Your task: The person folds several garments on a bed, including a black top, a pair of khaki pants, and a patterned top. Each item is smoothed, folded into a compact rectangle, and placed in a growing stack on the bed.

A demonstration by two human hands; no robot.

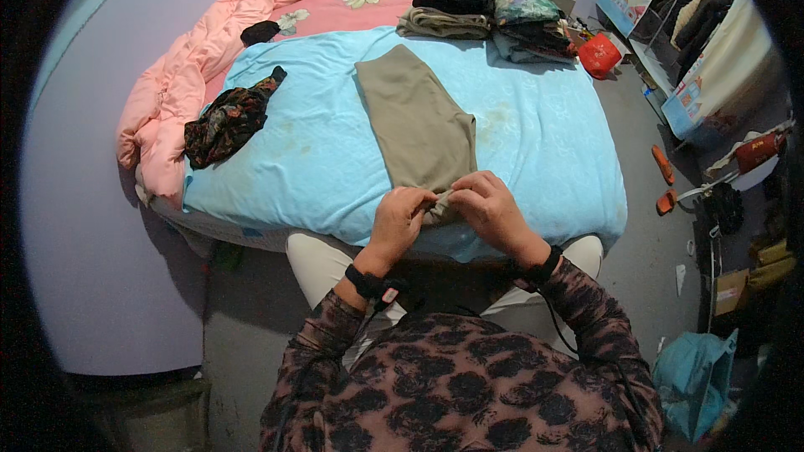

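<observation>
A pair of khaki trousers point(422, 119) lies on a light blue blanket point(314, 138) over the bed, one leg on top of the other. Its near end reaches the bed's front edge, where the cloth is bunched. My left hand point(402, 216) pinches that bunched end from the left, thumb against fingers. From the right, my right hand point(487, 207) grips the same end with curled fingertips. Some of the gathered cloth is hidden behind my fingers. Both wrists wear black bands with cables.
Folded dark and khaki clothes point(449, 6) are stacked at the back, beside another folded pile point(527, 19). A dark patterned garment point(229, 119) lies crumpled at left, near a pink quilt point(182, 63). On the right stand a fabric wardrobe point(710, 88) and orange slippers point(662, 163).
</observation>
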